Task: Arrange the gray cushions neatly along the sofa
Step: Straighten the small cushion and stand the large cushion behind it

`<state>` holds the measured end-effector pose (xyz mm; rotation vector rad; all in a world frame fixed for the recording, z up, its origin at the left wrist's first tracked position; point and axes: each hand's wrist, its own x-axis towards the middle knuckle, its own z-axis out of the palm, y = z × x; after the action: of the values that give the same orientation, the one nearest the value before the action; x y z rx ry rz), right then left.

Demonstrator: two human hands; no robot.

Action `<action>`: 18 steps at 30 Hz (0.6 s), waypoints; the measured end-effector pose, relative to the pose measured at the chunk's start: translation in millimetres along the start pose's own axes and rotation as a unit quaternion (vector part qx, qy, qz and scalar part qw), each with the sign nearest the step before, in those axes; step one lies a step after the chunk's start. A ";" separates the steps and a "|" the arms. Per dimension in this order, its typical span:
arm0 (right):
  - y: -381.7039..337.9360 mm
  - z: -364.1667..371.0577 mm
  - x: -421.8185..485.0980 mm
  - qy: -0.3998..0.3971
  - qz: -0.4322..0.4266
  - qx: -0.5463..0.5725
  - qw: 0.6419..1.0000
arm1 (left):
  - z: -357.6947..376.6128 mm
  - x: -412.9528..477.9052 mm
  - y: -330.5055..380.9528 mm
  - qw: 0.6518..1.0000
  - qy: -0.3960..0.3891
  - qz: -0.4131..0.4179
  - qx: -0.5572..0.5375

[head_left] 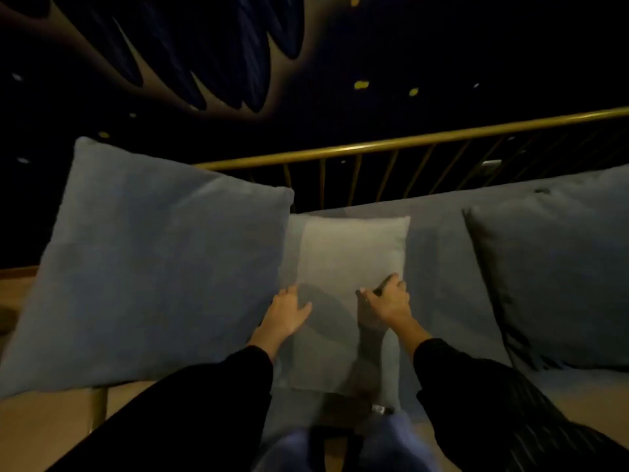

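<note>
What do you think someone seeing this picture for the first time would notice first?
Probably the two hands in the middle: the left hand lies flat and the right hand rests with bent fingers on a small pale gray cushion lying on the sofa seat. A large gray cushion fills the left side, another leans at the right, and a gold rail runs behind.

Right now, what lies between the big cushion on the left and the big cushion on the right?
In the head view, a smaller, lighter gray cushion lies between the left cushion and the right cushion, with both hands on it: left hand, right hand.
</note>
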<state>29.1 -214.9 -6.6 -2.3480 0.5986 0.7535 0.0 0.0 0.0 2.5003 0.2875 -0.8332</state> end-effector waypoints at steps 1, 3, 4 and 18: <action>3.2 5.3 4.0 -0.002 0.023 0.017 1.000 | 5.3 4.8 -0.4 1.000 -0.004 -0.004 0.009; 8.4 12.6 9.9 -0.003 0.063 0.068 0.996 | 13.2 11.7 2.3 1.000 0.001 -0.018 0.024; 13.5 15.9 13.7 -0.009 0.075 0.097 0.992 | 17.2 13.7 5.1 0.999 -0.005 -0.030 0.022; 17.9 18.2 26.6 0.038 0.101 0.199 0.974 | 41.8 35.6 44.9 0.990 0.035 -0.119 -0.063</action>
<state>31.9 -222.0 -42.7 -1.9709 0.9399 0.5675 22.3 -58.2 -33.7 2.4096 0.6535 -0.7915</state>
